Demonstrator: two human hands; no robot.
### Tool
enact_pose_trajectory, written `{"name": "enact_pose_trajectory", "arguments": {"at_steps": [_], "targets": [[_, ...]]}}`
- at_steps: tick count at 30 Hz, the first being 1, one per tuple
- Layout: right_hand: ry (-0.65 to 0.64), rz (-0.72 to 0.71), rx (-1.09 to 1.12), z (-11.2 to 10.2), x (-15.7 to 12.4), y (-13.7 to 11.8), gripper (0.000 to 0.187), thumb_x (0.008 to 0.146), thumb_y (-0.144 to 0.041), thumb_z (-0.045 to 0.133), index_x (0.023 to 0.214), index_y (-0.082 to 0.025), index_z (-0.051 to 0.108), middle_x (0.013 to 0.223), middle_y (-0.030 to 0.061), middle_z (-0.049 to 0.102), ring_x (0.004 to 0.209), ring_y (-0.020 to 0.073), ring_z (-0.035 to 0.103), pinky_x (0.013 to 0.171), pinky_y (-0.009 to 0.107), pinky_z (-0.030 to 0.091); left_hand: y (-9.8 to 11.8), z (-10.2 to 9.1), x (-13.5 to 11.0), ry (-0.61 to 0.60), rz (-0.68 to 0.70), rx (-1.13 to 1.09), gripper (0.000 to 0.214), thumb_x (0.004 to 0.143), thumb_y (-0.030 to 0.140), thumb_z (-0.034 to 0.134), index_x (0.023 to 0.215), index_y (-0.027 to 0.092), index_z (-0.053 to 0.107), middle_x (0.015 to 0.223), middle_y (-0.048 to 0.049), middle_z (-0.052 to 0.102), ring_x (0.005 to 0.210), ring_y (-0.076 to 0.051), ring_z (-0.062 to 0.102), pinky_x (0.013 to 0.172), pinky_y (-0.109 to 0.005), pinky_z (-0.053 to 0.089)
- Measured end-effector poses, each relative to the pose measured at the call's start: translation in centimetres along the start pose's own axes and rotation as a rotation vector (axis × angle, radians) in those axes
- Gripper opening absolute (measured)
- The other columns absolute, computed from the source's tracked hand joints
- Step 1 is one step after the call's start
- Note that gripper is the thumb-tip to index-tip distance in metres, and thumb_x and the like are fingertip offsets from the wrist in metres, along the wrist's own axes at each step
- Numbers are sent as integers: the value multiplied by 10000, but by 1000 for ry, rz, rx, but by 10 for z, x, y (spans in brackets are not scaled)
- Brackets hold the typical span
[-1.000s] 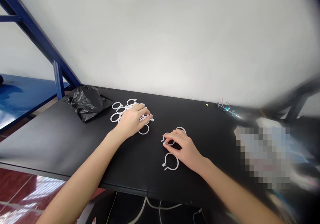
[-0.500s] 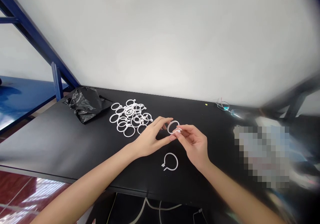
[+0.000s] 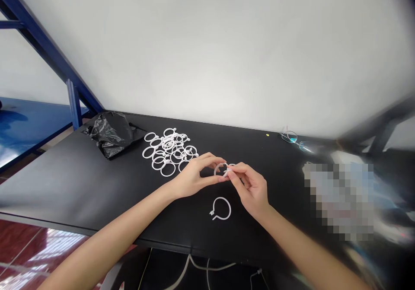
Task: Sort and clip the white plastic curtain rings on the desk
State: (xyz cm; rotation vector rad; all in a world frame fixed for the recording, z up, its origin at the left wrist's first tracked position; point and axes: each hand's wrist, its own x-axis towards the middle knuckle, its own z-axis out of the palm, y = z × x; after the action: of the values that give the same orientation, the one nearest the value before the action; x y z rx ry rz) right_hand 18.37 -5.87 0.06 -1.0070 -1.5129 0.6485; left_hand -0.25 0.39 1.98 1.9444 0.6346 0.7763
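Note:
Both hands meet above the middle of the black table [image 3: 65,182]. My left hand [image 3: 191,177] and my right hand [image 3: 251,186] pinch the same small white plastic ring [image 3: 221,169] from either side, fingertips closed on it. A second white ring [image 3: 221,208] with a small clip lies flat on the table just below the hands. To the left, behind my left hand, sits a pile of several white rings [image 3: 167,151].
A crumpled black plastic bag [image 3: 112,132] lies at the table's back left. Blue metal shelving [image 3: 48,65] stands at the far left. A pair of glasses [image 3: 292,138] rests near the white wall at the back right. Cables hang below the front edge.
My left hand left the ring pile and came to the centre; my right hand lifted a ring off the table. Both hands now pinch it closer together and slightly lower than before.

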Motion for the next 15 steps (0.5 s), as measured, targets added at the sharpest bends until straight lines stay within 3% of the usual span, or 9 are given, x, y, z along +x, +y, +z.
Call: {"name": "enact_pose_trajectory", "arguments": {"at_steps": [6, 15], "targets": [[32, -49, -118, 0, 0, -1, 184, 909, -169, 601, 1077, -224, 652, 817, 22, 701, 739, 166, 709, 707, 303, 597, -1, -1, 0, -12, 1, 59, 335, 888, 390, 644, 1164, 201, 629, 1000, -61, 625, 927, -179, 607, 843, -311, 498], [9, -141, -171, -1, 2, 1, 104, 906, -144, 593, 943, -220, 655, 772, 21, 689, 696, 166, 691, 657, 310, 574, 2, -4, 0, -32, -4, 95, 294, 886, 379, 647, 1121, 201, 646, 925, -37, 620, 871, -164, 596, 820, -294, 484]]}}
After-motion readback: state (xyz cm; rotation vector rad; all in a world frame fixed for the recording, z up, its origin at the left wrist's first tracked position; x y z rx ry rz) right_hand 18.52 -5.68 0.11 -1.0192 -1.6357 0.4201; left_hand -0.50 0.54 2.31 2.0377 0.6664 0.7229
